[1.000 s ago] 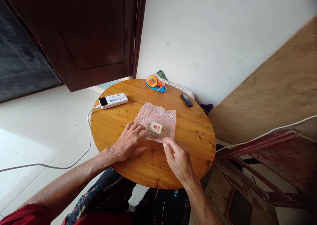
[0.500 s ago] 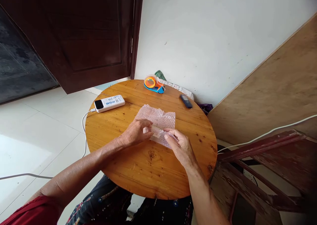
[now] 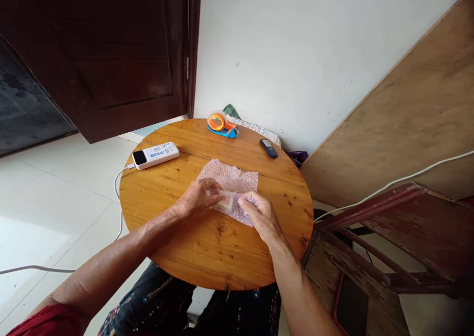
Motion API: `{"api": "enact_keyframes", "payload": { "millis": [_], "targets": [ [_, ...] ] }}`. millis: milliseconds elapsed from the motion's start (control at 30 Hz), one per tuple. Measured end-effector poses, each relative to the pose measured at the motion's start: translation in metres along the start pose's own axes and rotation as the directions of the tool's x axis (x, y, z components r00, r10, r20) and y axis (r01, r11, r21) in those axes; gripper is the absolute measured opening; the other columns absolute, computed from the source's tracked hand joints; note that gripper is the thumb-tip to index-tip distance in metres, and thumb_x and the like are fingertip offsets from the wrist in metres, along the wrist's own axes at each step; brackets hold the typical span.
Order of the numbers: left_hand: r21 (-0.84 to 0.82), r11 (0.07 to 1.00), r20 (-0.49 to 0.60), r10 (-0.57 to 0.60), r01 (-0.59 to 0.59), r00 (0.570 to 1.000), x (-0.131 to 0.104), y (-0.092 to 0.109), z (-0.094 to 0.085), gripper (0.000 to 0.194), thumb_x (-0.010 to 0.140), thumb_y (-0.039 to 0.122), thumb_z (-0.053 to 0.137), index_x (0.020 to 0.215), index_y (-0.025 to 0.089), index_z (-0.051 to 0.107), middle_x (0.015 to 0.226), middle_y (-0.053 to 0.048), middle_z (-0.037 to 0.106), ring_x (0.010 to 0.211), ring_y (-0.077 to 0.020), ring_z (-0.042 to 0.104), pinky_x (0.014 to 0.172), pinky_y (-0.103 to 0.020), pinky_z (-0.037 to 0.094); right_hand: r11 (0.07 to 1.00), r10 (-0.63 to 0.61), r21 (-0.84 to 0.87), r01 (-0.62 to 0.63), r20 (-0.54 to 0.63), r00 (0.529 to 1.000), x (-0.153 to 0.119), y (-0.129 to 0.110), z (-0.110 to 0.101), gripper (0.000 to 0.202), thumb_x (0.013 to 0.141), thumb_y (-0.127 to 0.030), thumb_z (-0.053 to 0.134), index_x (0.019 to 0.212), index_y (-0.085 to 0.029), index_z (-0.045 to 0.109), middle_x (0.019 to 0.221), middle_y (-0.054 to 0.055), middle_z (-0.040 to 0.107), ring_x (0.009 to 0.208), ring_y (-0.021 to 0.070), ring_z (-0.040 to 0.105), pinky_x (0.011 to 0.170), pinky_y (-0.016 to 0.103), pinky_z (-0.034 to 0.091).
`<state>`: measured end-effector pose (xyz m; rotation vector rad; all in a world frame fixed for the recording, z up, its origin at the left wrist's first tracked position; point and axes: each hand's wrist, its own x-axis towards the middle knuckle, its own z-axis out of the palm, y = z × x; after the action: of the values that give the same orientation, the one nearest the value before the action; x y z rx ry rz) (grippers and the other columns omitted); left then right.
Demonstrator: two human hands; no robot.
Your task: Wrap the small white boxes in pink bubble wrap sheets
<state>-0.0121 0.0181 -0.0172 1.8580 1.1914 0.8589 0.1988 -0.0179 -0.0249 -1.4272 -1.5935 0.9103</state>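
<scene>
Pinkish bubble wrap (image 3: pixel 237 177) lies spread on the round wooden table, its near part bunched between my hands. On it rests a small clear, flat item (image 3: pixel 226 199) with reddish print. My left hand (image 3: pixel 203 194) has its thumb and fingers pinched at the left end of this item. At the other side, my right hand (image 3: pixel 259 211) grips the crumpled near-right part of the bubble wrap, thumb on top. The undersides of both hands' fingers are partly hidden.
The table (image 3: pixel 177 252) holds a white power bank (image 3: pixel 157 154) with a cable at left, an orange and blue tape dispenser (image 3: pixel 222 124) at the back, and a dark blue device (image 3: pixel 268 148) at back right. A reddish wooden chair (image 3: pixel 388 212) stands at right.
The view has shifted slightly, moving everything a little left. Reddish print on the clear item now shows between my hands, which remain at the bubble wrap.
</scene>
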Motion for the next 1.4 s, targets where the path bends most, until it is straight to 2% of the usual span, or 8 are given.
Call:
{"api": "enact_keyframes", "payload": {
  "millis": [133, 267, 400, 533, 933, 1100, 1233, 1400],
  "targets": [
    [0.069, 0.997, 0.001, -0.031, 0.031, 1.000, 0.003, 0.001, 0.000, 0.017, 0.075, 0.028, 0.070, 0.086, 0.016, 0.067, 0.072, 0.002, 0.065, 0.067, -0.0127, 0.056, 0.062, -0.022, 0.043, 0.987, -0.021, -0.158, 0.006, -0.094, 0.995, 0.000, 0.002, -0.003, 0.024, 0.083, -0.042, 0.058, 0.072, -0.021, 0.060, 0.061, -0.002, 0.057, 0.056, 0.0146, 0.051, 0.055, 0.027, 0.040],
    [0.067, 0.998, 0.023, -0.014, 0.012, 1.000, 0.005, 0.004, -0.002, 0.017, 0.075, 0.027, 0.070, 0.088, 0.017, 0.066, 0.077, 0.001, 0.066, 0.072, -0.0141, 0.059, 0.068, -0.024, 0.046, 0.862, -0.299, -0.486, 0.145, -0.256, 0.919, -0.016, -0.017, -0.008, 0.014, 0.087, -0.032, 0.054, 0.090, -0.023, 0.065, 0.088, 0.007, 0.069, 0.084, 0.0240, 0.062, 0.076, 0.037, 0.048],
    [0.071, 0.997, 0.050, 0.020, -0.023, 0.999, 0.010, 0.004, -0.002, 0.020, 0.073, 0.025, 0.071, 0.090, 0.017, 0.066, 0.087, -0.001, 0.070, 0.081, -0.0163, 0.063, 0.076, -0.027, 0.050, 0.624, -0.525, -0.664, 0.412, 0.034, 0.850, -0.035, -0.052, 0.001, 0.023, 0.093, -0.019, 0.047, 0.099, -0.025, 0.068, 0.100, 0.008, 0.069, 0.092, 0.0252, 0.061, 0.085, 0.042, 0.047],
    [0.099, 0.994, 0.074, 0.033, -0.040, 0.997, 0.015, 0.004, -0.001, 0.018, 0.073, 0.023, 0.071, 0.090, 0.017, 0.066, 0.089, -0.002, 0.071, 0.084, -0.0172, 0.064, 0.079, -0.028, 0.051, 0.505, -0.461, -0.704, 0.499, 0.268, 0.846, -0.031, -0.059, 0.017, 0.029, 0.092, -0.011, 0.042, 0.104, -0.022, 0.066, 0.104, 0.010, 0.069, 0.094, 0.0259, 0.060, 0.085, 0.042, 0.049],
    [0.298, 0.945, -0.060, -0.121, 0.133, 0.991, 0.008, -0.013, -0.036, 0.039, 0.071, 0.010, 0.055, 0.107, 0.017, 0.067, 0.082, -0.002, 0.069, 0.073, -0.0168, 0.064, 0.069, -0.026, 0.050, 0.388, -0.348, -0.771, 0.505, 0.384, 0.855, -0.008, -0.053, 0.021, 0.027, 0.088, -0.020, 0.061, 0.114, -0.022, 0.063, 0.100, 0.010, 0.065, 0.093, 0.0273, 0.056, 0.080, 0.043, 0.047],
    [0.436, 0.879, -0.107, -0.163, 0.193, 0.981, 0.003, -0.019, -0.045, 0.039, 0.075, 0.030, 0.064, 0.111, 0.014, 0.065, 0.093, -0.007, 0.070, 0.081, -0.0209, 0.066, 0.073, -0.028, 0.050, 0.291, -0.302, -0.812, 0.506, 0.424, 0.854, 0.001, -0.059, 0.025, 0.021, 0.085, -0.022, 0.066, 0.106, -0.022, 0.066, 0.093, 0.010, 0.063, 0.090, 0.0267, 0.055, 0.078, 0.040, 0.042],
    [0.437, 0.839, -0.021, -0.352, 0.326, 0.936, 0.001, -0.017, -0.056, 0.046, 0.076, 0.041, 0.066, 0.113, 0.014, 0.064, 0.088, -0.006, 0.073, 0.076, -0.0196, 0.067, 0.067, -0.025, 0.049, 0.261, -0.231, -0.822, 0.507, 0.457, 0.859, 0.005, -0.067, 0.026, 0.017, 0.088, -0.021, 0.060, 0.104, -0.021, 0.066, 0.096, 0.011, 0.063, 0.093, 0.0264, 0.054, 0.081, 0.039, 0.038],
    [0.370, 0.821, 0.072, -0.493, 0.436, 0.867, 0.010, -0.008, -0.057, 0.039, 0.071, 0.030, 0.069, 0.105, 0.013, 0.065, 0.060, 0.000, 0.065, 0.054, -0.0164, 0.062, 0.051, -0.022, 0.042, 0.271, -0.174, -0.798, 0.538, 0.509, 0.843, 0.014, -0.074, 0.026, 0.023, 0.086, -0.022, 0.056, 0.106, -0.019, 0.067, 0.100, 0.013, 0.063, 0.100, 0.0285, 0.055, 0.084, 0.040, 0.035]
  ]
}}
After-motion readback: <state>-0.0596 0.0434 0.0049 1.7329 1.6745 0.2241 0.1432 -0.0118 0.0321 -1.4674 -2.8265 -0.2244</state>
